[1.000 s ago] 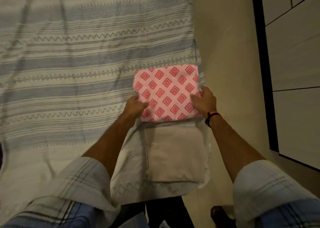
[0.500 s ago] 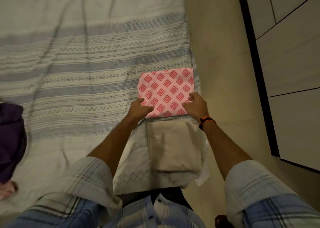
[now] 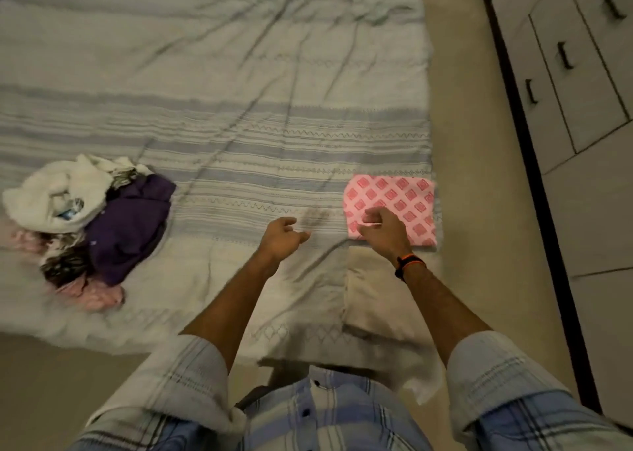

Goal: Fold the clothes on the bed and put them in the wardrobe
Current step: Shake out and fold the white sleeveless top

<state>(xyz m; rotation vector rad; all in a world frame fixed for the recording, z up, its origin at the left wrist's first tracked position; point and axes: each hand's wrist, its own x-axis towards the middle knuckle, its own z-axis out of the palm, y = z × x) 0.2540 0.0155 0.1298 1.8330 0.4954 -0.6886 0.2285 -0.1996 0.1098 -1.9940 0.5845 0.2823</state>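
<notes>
A folded pink cloth with red diamonds (image 3: 400,200) lies flat near the right edge of the striped bed (image 3: 222,125). A folded beige cloth (image 3: 376,296) lies just nearer to me. My right hand (image 3: 383,229) hovers over the pink cloth's near edge with fingers loosely curled, holding nothing. My left hand (image 3: 282,236) hangs over the bedsheet to the left of the pink cloth, fingers relaxed and empty. An unfolded pile of white, purple and pink clothes (image 3: 85,224) sits at the bed's left.
A wardrobe with white doors and dark handles (image 3: 582,74) stands along the right, across a strip of beige floor (image 3: 479,176). The bed's near edge runs in front of my body.
Both hands have let go of the pink cloth and lifted off it; the left has moved leftward. My view has swung left and pulled back, so the clothes pile now shows.
</notes>
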